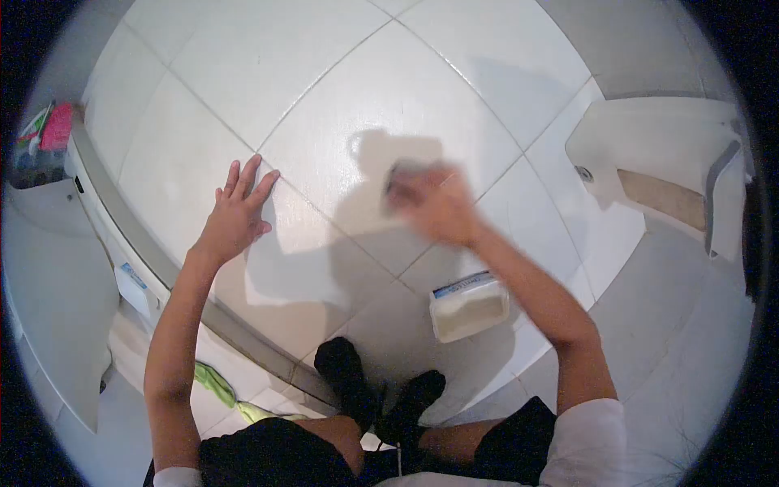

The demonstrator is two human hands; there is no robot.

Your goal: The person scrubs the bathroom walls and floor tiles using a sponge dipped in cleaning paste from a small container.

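Observation:
My left hand has its fingers spread against the white tiled surface, on the left side of the view. Nothing is in it. My right hand, blurred by motion, is closed around a dark object near the middle of the tiles; blur hides what the object is. Below my right forearm stands a white rectangular tub with a blue label, holding something pale.
A white wall-mounted dispenser juts out at the right. At the left are a pale ledge, pink and green items and a small blue-labelled box. A green cloth lies low at the left, beside my dark-socked feet.

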